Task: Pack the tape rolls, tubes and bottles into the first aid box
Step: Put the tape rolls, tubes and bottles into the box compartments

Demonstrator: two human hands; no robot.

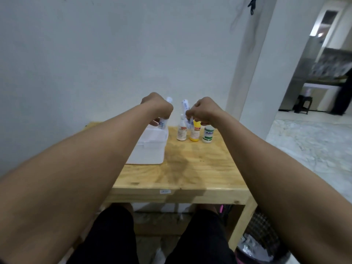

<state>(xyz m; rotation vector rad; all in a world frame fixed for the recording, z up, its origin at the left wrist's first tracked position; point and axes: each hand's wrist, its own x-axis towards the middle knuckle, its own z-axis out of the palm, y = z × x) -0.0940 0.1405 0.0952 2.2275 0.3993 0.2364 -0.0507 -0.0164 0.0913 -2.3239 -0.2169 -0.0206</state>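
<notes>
two hands each pinch an upright white tube: left hand (158,106) over the white box (150,147), right hand (203,111) above three bottles (195,132) on the wooden table (190,168).

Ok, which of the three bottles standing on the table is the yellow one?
The middle bottle, standing between the white bottle on its left and the green-labelled bottle on its right. It alone has a yellow body.

A white first aid box (150,147) is sitting open at the table's far left. Two white tubes (164,121) (185,107) are being held upright above it. Three bottles are standing right of it: white (181,132), yellow (195,133), green-labelled (208,134).
</notes>
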